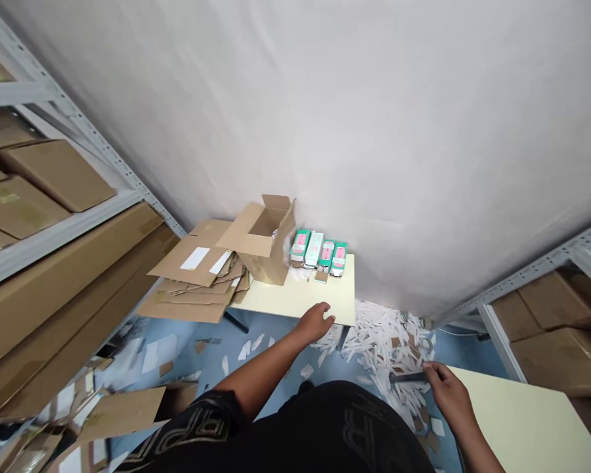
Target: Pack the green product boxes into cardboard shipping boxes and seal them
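My left hand (316,322) rests with curled fingers on the near edge of a small cream table (295,299), holding nothing I can see. My right hand (446,386) grips the corner of a second cream table (526,420) at the lower right, fingers around a dark leg or bar beneath it. On the small table stand an open cardboard box (263,240) and a row of several green-and-pink packages (319,251) against the white wall.
A stack of flattened cardboard (197,279) overhangs the small table's left side. Metal shelving with brown boxes (49,217) lines the left; another rack (546,302) stands right. White paper strips (384,338) and cardboard scraps litter the blue floor.
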### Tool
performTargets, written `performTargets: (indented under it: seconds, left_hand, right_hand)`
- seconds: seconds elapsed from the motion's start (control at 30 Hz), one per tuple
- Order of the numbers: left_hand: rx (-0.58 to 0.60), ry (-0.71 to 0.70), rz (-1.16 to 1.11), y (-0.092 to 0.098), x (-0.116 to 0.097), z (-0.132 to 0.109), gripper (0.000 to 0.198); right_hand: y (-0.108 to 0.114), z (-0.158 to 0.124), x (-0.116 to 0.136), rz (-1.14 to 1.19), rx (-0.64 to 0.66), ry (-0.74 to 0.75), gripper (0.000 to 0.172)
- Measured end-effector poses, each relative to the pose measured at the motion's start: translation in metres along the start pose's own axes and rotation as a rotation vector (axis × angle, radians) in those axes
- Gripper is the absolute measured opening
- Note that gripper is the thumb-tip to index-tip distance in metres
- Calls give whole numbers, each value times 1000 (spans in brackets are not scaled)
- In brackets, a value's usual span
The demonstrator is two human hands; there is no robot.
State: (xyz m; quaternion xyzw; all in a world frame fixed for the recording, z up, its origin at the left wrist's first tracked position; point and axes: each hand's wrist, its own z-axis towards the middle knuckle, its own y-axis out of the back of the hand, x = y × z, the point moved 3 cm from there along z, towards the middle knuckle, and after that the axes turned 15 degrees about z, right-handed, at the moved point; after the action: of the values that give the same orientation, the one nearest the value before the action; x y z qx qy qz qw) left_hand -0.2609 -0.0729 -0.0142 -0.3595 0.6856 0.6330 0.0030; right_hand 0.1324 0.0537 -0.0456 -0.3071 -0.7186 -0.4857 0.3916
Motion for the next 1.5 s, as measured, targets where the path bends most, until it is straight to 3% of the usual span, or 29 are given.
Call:
performTargets:
  seconds: [0.13,0.3,0.43,0.57,0.87,1.03,1.2,1.37,1.43,1.5]
  left_hand:
    - [5,116,93,38,61,44,45]
    - [-71,159,155,65,89,115,55]
    - [-150,177,224,68,87,173,49]
    - [-113,234,277,64,83,219,55]
    - [-30,442,424,44,69,279,87]
    - [-50,502,461,43,58,291,84]
    - [-92,553,201,77,56,276,69]
    - [-115,425,-65,125,47,231,59]
    - [-75,324,-127,144,40,210,55]
    - [2,196,-183,158,31,191,50]
  right_hand:
    - [-68,12,52,-38,83,53,51]
    - [-112,26,79,-70,169,78,50]
    - [-123,48,77,-89,215,73,48]
    - [-127,82,76,-80,236,59,49]
    - [-120,186,63,-24,378,23,49]
    - [-122,238,58,-29,485,12,46]
    - [-144,266,89,-26,555,87,42]
    - [-176,263,128,-34,576,175,38]
    - [-187,252,149,-59,488,279,38]
    - [-195,236,175,-97,340,480,47]
